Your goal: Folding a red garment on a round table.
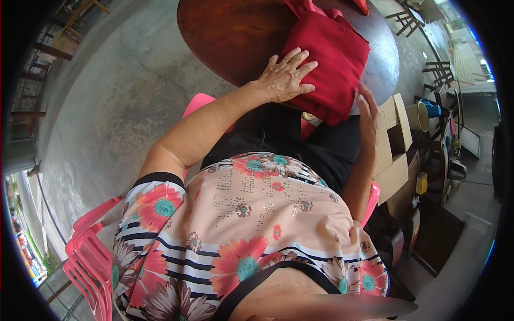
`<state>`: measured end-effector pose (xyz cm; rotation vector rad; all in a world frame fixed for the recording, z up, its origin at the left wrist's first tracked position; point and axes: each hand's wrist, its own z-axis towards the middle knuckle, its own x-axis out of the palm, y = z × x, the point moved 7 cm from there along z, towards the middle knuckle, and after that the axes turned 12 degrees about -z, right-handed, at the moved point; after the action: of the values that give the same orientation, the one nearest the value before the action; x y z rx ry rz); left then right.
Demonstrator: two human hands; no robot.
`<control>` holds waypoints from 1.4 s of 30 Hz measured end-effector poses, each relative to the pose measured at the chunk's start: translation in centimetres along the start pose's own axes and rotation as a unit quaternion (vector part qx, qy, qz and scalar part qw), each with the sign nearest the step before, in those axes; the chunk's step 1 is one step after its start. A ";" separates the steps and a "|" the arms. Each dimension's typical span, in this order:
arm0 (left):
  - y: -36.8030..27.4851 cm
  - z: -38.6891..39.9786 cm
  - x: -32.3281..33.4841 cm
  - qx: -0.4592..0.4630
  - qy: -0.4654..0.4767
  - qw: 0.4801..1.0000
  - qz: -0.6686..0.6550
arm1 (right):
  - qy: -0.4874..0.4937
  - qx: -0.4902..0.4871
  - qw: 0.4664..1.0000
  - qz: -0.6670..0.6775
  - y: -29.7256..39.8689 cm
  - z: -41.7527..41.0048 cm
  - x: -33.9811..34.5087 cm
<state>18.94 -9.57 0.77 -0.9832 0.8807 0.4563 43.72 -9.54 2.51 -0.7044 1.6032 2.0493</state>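
Note:
A folded piece of dark red cloth (331, 64) lies on a round wooden table (225, 36), and its lower edge hangs over the table's near side. My left hand (286, 76) rests palm down on the cloth's left part with fingers spread; one finger wears a ring. My right hand (368, 114) is upright beside the cloth's right edge, its fingertips at or very close to the fabric. Nothing is visibly held in it. A lighter red piece of cloth (299, 6) sticks out beyond the far end of the folded one.
Another red item (362, 5) lies at the table's far edge. On the right are open cardboard boxes (391, 172), a beige bucket (417, 116) and a blue container (431, 108). A pink plastic chair (90, 257) stands at lower left on the concrete floor (104, 100). Wooden stools (437, 72) stand farther off.

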 end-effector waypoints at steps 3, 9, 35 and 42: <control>0.4 -0.6 -0.4 0.003 -0.020 1.000 0.012 | -0.084 -0.038 0.996 -0.005 10.2 1.9 -2.6; -0.6 -0.2 -1.0 0.038 -0.052 0.998 0.021 | -0.089 -0.275 0.920 -0.264 13.9 9.4 4.9; 0.5 1.1 -6.2 0.071 -0.211 0.960 -0.171 | -0.113 -0.041 0.919 -0.374 0.0 13.4 1.5; 2.0 0.6 -7.2 0.058 -0.320 0.932 -0.157 | -0.025 -0.187 0.952 -0.242 9.6 1.7 2.3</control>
<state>13.59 -7.71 5.70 -0.7741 0.1525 0.4068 35.75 -10.00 8.54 -1.0472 0.8921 1.9804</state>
